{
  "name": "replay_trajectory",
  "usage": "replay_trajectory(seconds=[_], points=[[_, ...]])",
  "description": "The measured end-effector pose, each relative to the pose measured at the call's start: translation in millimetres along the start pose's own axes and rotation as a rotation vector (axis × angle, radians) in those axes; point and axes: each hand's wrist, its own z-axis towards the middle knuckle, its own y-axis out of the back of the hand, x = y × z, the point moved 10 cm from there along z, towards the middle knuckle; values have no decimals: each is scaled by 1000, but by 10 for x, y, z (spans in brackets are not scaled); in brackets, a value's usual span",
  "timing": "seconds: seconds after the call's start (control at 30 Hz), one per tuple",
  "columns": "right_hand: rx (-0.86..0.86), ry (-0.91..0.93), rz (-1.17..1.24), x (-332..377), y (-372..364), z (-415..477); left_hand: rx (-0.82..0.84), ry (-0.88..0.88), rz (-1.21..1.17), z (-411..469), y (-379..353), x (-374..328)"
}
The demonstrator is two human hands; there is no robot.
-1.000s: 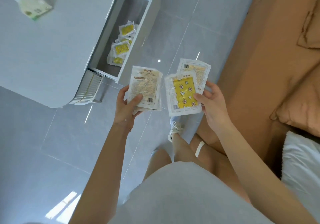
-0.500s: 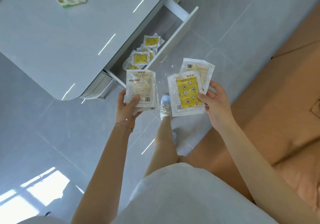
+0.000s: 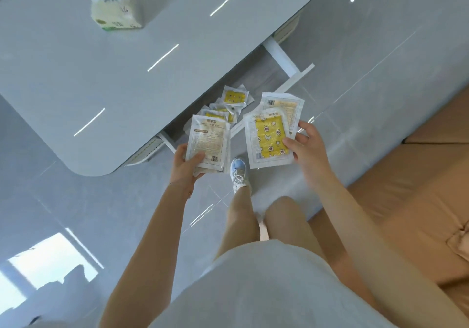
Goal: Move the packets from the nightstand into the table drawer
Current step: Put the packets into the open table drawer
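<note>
Above the open drawer, packets pinched in both my hands.

My left hand grips a stack of packets, printed backs up, thumb on top; my right hand pinches two fanned packets, the front one yellow. At 12 o'clock from my hands, the table drawer holds more loose packets. At 10 o'clock the table overhangs part of the drawer; a tissue pack stands on it. My shoe is below, between my hands.

Both arms are bare, no sleeves showing. A thin bracelet circles the left wrist. The person wears a pale, off-white garment and a white lace-up sneaker with a light blue toe.
</note>
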Motion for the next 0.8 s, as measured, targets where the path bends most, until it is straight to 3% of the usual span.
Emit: replay_trajectory(seconds=[0.43,0.8], points=[[49,-105,-306,-462,-623,1966,-241,252,-154,1478,265,565],[211,-126,-704,-906,-1295,3500,-347,261,-345,2661,214,935]])
